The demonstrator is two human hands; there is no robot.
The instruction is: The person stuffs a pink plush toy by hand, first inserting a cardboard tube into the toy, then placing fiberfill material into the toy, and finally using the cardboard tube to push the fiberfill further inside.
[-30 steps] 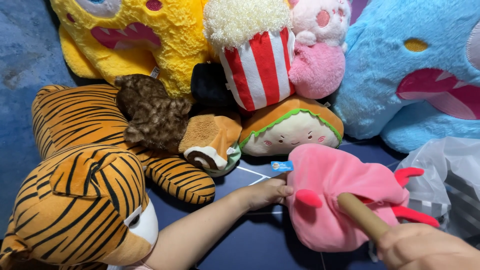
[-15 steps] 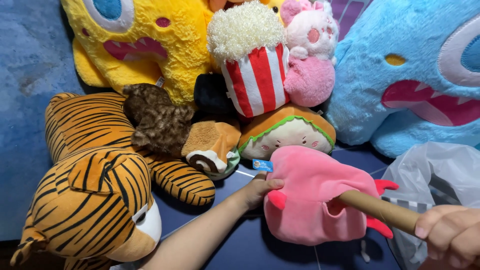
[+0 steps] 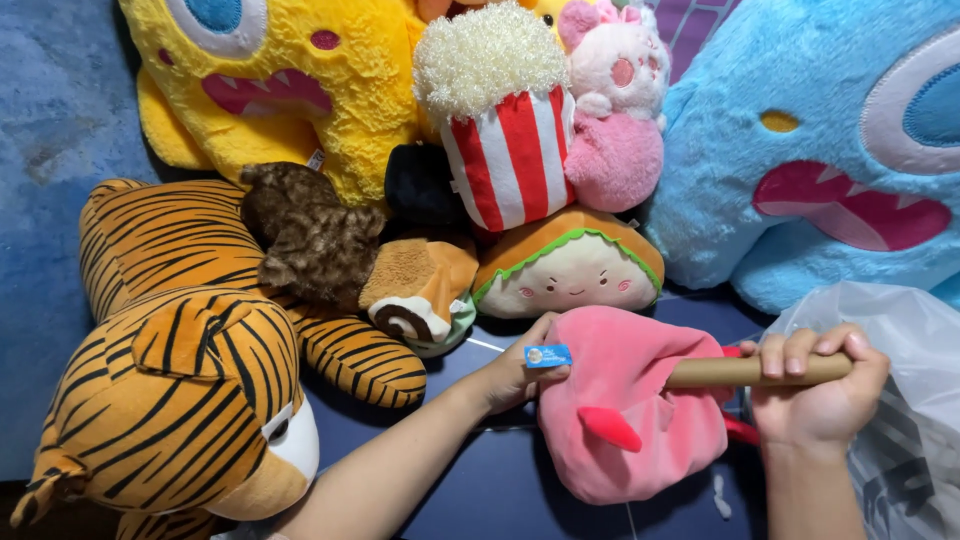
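Your right hand [image 3: 815, 385] is wrapped tight round a brown stick [image 3: 755, 371], fingers curled over the top, thumb underneath. The stick runs level to the left and its far end disappears into the pink plush [image 3: 625, 415], so you can't see how deep it goes. Your left hand [image 3: 520, 370] presses against the plush's left side, fingers half closed on the fabric beside a small blue tag [image 3: 548, 356]; whether it truly pinches the cloth is hard to tell, since the fingertips are hidden behind the plush.

The plush lies on the dark blue surface [image 3: 480, 490] near its front edge, between your two hands, just below the sandwich plush [image 3: 568, 265]. A clear plastic bag [image 3: 900, 420] sits behind your right hand, cut off at the right edge. The tiger [image 3: 170, 380] fills the front left corner, partly out of view. The popcorn plush [image 3: 500, 130] stands behind the sandwich.
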